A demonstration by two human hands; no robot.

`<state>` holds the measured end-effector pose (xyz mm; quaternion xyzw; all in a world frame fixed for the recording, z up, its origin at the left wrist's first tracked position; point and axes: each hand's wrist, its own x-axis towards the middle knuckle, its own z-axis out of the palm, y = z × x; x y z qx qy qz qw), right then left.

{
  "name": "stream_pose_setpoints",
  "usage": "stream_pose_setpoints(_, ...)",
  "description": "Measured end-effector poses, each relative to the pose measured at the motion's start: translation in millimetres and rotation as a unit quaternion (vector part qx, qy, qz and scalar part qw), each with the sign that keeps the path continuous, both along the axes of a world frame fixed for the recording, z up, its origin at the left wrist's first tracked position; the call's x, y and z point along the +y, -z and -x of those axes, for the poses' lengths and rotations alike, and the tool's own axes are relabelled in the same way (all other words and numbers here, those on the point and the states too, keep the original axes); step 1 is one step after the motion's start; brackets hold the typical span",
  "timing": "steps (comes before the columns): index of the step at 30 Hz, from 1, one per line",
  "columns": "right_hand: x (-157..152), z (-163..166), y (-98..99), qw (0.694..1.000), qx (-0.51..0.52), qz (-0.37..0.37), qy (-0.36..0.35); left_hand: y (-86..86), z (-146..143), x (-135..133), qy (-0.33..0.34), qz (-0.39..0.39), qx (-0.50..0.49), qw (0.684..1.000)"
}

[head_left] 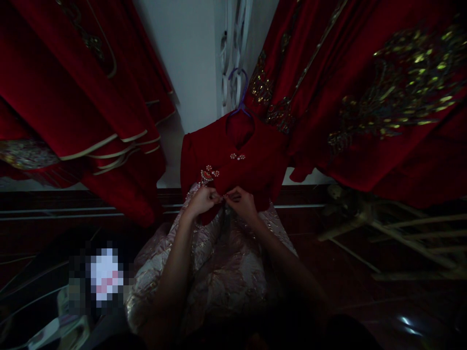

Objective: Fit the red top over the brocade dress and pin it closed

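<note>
Red garments (365,160) flank jacket (255,136) | wooden frame (404,238) right | hands (202,200) overlap hem (209,217)

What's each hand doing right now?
Left hand: closed in a pinch at the red top; exact hold unclear.
Right hand: also pinched closed there; exact hold unclear.

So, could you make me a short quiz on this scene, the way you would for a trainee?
1. What colour is the hanger at the neck of the red top?
2. True or false: the left hand and the right hand are held wide apart.
3. The clothes on the left side are mostly: a) green, b) red, c) white.

Key: 1. Purple. 2. False; the fingertips nearly meet at the top's lower front. 3. b.
</note>
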<state>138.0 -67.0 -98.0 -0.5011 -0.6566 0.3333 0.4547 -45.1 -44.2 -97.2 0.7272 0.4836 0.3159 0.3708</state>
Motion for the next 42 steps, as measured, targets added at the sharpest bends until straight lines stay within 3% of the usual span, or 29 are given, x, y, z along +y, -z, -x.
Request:
stream_pose_setpoints(4, -0.4, 0.3, 0.0, 1.0, 0.016, 0.002, 0.008, -2.4, 0.1, -0.6, -0.008, -0.053, 0.036, 0.998)
stream_pose_setpoints(10, -0.9, 2.6, 4.8, 1.0, 0.018, 0.003, 0.007, -6.0, 8.6, -3.4, 0.006, -0.071, 0.086, 0.994)
stream_pose_setpoints(18, -2.6, 5.1, 9.5, 1.0, 0.003, -0.009, 0.012, -13.3, 10.0, -3.8, -0.011, -0.188, 0.154, 0.97)
stream_pose_setpoints(22, 3.2, -0.4, 7.2, 1.0, -0.024, -0.005, -0.001, -14.2, 7.1, -5.2, -0.021, -0.179, 0.133, 0.975)
stream_pose_setpoints(32, 5.5, -20.8, -25.6, 0.998, -0.035, -0.048, 0.034, -17.5, 11.7, -8.7, -0.025, -0.161, 0.161, 0.974)
stream_pose_setpoints(36, 5.6, -16.4, -18.7, 0.998, -0.047, -0.029, 0.019, -19.1, 2.8, -11.5, -0.049, -0.188, 0.188, 0.963)
stream_pose_setpoints(42, 8.5, -9.5, 0.9, 0.995, -0.076, -0.066, -0.02, -16.2, 0.0, -10.8, -0.034, -0.196, 0.191, 0.961)
